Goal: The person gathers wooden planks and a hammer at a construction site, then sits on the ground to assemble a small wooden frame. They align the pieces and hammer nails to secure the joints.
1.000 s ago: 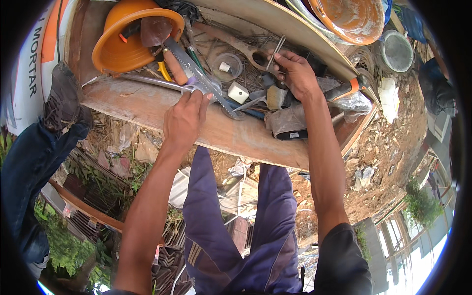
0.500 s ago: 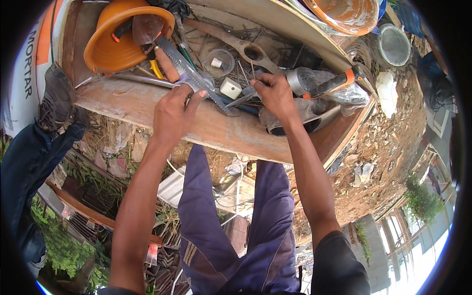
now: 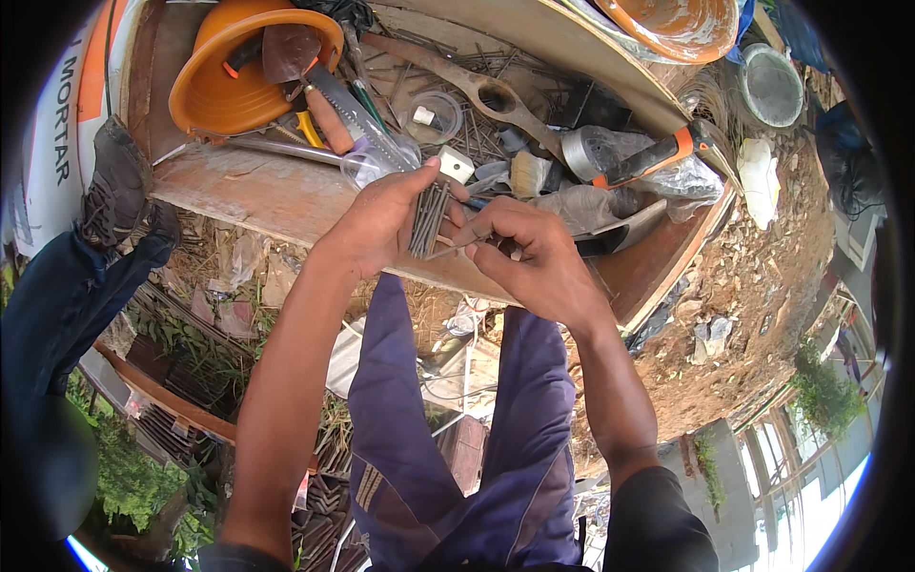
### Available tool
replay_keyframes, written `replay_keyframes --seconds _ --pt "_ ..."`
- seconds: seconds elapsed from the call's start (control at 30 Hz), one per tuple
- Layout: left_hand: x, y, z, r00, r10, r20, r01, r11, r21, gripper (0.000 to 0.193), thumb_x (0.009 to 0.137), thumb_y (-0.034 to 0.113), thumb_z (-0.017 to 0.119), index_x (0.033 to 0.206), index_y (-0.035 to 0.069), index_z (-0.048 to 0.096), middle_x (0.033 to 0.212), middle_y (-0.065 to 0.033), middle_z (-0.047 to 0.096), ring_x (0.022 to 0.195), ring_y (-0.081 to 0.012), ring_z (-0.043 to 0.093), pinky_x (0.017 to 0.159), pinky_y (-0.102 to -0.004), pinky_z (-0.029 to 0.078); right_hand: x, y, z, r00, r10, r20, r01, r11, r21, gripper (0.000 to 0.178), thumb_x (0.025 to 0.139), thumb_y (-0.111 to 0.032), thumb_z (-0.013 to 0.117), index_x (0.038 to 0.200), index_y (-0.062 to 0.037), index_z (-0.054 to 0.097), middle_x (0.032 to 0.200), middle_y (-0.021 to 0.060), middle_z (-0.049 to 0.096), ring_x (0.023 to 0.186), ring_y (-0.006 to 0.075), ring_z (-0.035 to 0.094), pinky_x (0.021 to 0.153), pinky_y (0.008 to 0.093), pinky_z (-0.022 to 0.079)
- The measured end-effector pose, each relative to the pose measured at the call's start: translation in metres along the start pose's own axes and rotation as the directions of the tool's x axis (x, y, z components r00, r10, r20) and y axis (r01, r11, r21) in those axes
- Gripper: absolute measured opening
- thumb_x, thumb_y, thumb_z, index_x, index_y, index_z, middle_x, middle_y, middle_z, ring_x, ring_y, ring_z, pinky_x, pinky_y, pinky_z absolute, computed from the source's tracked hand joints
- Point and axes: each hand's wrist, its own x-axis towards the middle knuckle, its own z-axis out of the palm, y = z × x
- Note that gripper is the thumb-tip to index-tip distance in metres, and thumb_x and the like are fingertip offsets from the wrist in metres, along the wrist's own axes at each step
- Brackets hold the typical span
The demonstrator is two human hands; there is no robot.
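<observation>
A bunch of long grey nails (image 3: 431, 219) lies in my left hand (image 3: 376, 217), which is turned palm up with its thumb and fingers around them. Right beside it, my right hand (image 3: 534, 255) is closed, and a nail sticks out of its fingertips toward the bunch. Both hands are over the near wall of a wooden tool box (image 3: 248, 195). Just beyond them in the box are a small white block (image 3: 456, 165), a clear plastic cup (image 3: 434, 116) and a saw (image 3: 353, 114). More loose nails (image 3: 496, 81) are scattered on the box floor.
An orange bucket (image 3: 205, 86) with a trowel (image 3: 289, 52) stands at the box's left end. An orange-and-black handled tool (image 3: 653, 157) and clear plastic wrap (image 3: 696, 181) lie at the right. Another person's shoe (image 3: 116, 176) is at the left. Rubble ground (image 3: 724, 276) lies to the right.
My left hand has moved right, away from the saw, and turned palm up, showing the nails. My right hand has come back toward me, beside the left hand.
</observation>
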Motion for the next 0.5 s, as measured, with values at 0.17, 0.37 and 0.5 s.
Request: replay_keyframes --seconds 0.17,0.37,0.5 --pt "0.001 -0.01 0.013 0.997 0.052 0.049 -0.059 0.987 0.15 0.034 0.106 0.033 0.055 0.115 0.001 0.063 0.097 -0.0054 0.067 0.085 -0.0162 0.066 0.079 -0.0325 0.056 -0.003 -0.012 0.004 0.941 -0.255 -0.224 0.203 0.952 -0.231 0.03 0.086 -0.006 0.071 0.116 -0.0034 0.067 0.105 0.0138 0.066 0.089 0.0265 0.068 0.076 0.0399 0.054" --pt "-0.017 -0.003 0.013 0.993 0.055 0.109 -0.06 0.997 0.046 0.028 0.106 0.028 0.056 0.116 0.003 0.065 0.087 -0.0042 0.064 0.075 -0.0143 0.064 0.066 -0.0344 0.055 -0.005 -0.024 -0.001 0.911 -0.192 -0.366 0.156 0.98 -0.124 0.028 0.088 -0.006 0.071 0.115 -0.0034 0.065 0.107 0.013 0.066 0.089 0.024 0.067 0.069 0.0375 0.054" --pt "-0.04 -0.003 0.009 0.979 0.09 0.181 -0.1 0.994 0.048 0.023 0.106 0.027 0.056 0.118 0.008 0.06 0.091 -0.0017 0.062 0.075 -0.0124 0.06 0.064 -0.0321 0.052 -0.012 -0.038 0.01 0.866 -0.218 -0.451 0.146 0.971 -0.188 0.022 0.089 -0.007 0.071 0.111 -0.0023 0.068 0.1 0.013 0.067 0.088 0.0234 0.067 0.065 0.0361 0.052"
